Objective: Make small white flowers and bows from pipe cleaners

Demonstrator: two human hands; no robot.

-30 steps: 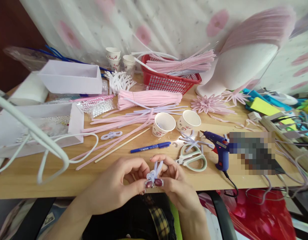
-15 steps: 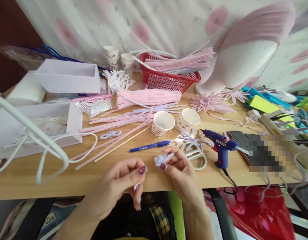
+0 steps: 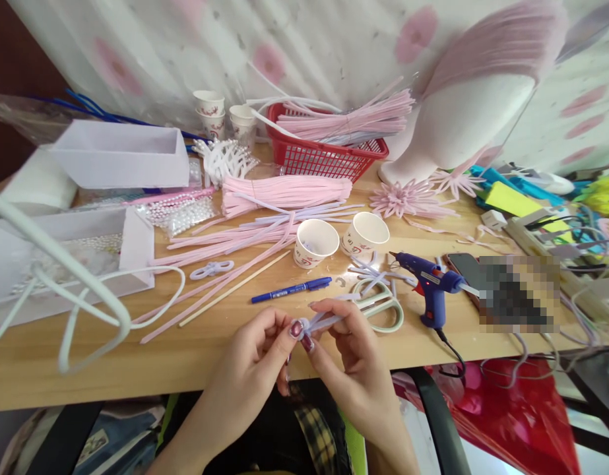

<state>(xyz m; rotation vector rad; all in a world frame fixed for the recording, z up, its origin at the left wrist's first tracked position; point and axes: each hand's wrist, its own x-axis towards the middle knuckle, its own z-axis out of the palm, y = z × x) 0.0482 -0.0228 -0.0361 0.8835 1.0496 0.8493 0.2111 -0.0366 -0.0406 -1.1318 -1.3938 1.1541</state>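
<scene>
A lavender pipe cleaner (image 3: 324, 322), curled into a small knot with two straight tails, is held over the front of the table. My left hand (image 3: 257, 356) pinches the knotted end between thumb and forefinger. Thumb and fingers of my right hand (image 3: 353, 359) close on the same piece, the tails running toward that palm; part of the knot is hidden by fingertips. Just beyond lie a blue pen (image 3: 291, 290) and pale green scissors (image 3: 386, 307), with cut lavender pieces (image 3: 368, 270) by the blades. To the left rests a looped lavender pipe cleaner (image 3: 212, 269).
A blue glue gun (image 3: 430, 284) stands at right, its cord hanging over the table edge. Two paper cups (image 3: 317, 244) sit mid-table before pink pipe cleaner bundles (image 3: 287, 194) and a red basket (image 3: 314, 158). A white cable (image 3: 91, 277) arches at left over a bead box (image 3: 138, 247).
My left hand has moved right and taken hold of the knotted end, which earlier only my right hand held. The view has shifted slightly.
</scene>
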